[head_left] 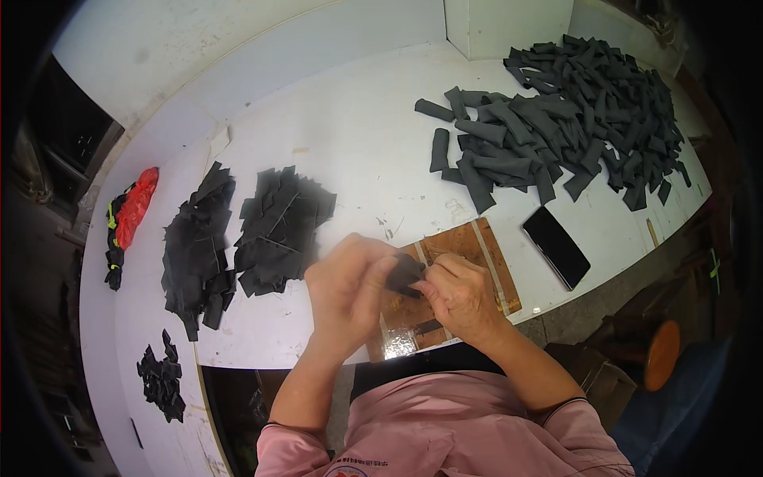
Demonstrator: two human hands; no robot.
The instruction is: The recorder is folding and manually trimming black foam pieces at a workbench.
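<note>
Between my two hands is a small dark grey fabric piece point(404, 274), held above a brown board with tape strips point(469, 246). My left hand point(350, 278) grips its left side, thumb pressed along it. The fingers of my right hand point(458, 290) pinch its right end. How the piece is folded cannot be made out. Left of my left hand lie two heaps of flat black fabric pieces, the nearer heap point(278, 226) and the farther heap point(199, 246). A big pile of rolled dark grey fabric tubes point(556, 119) spreads over the far right of the white table point(358, 143).
A black phone point(556, 246) lies right of the board, close to the table's edge. At the left are a small pile of black scraps point(161, 378) and a red plastic bag point(137, 208) beside black and yellow-green cloth. A wooden stool point(662, 355) stands at the lower right.
</note>
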